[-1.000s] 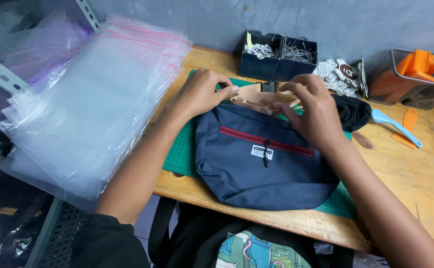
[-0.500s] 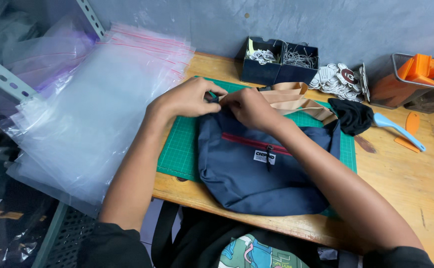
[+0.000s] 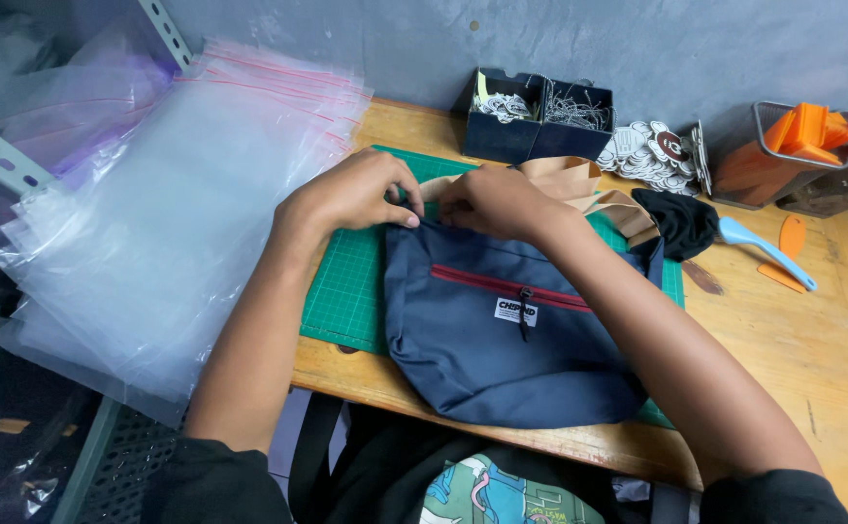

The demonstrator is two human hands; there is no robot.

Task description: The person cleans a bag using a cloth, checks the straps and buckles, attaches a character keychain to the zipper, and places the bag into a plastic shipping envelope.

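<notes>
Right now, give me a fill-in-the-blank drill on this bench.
1. Both hands, left hand and right hand, grip the top edge of the ____ bag.
2. The bag lies on a ____ cutting mat.
3. The bag's zipper is ____.
4. Clear plastic bags are stacked to the person's ____.

Missing words: navy; green; red; left

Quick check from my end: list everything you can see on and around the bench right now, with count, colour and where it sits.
bag: one, navy with a red zip line, on the mat at the bench's front edge
cutting mat: one, green, under the bag
tan strap: one, at the bag's top edge
clear bags: a stack, red-edged, left of the mat
divided box: one, dark, at the back, holding small parts
round tags: a pile, white, right of the box
black cloth: one, right of the strap
blue tool: one, on the wood, right
wire basket: one, orange pieces inside, far right
left hand: pinching the bag's top edge
right hand: gripping the same edge
</notes>
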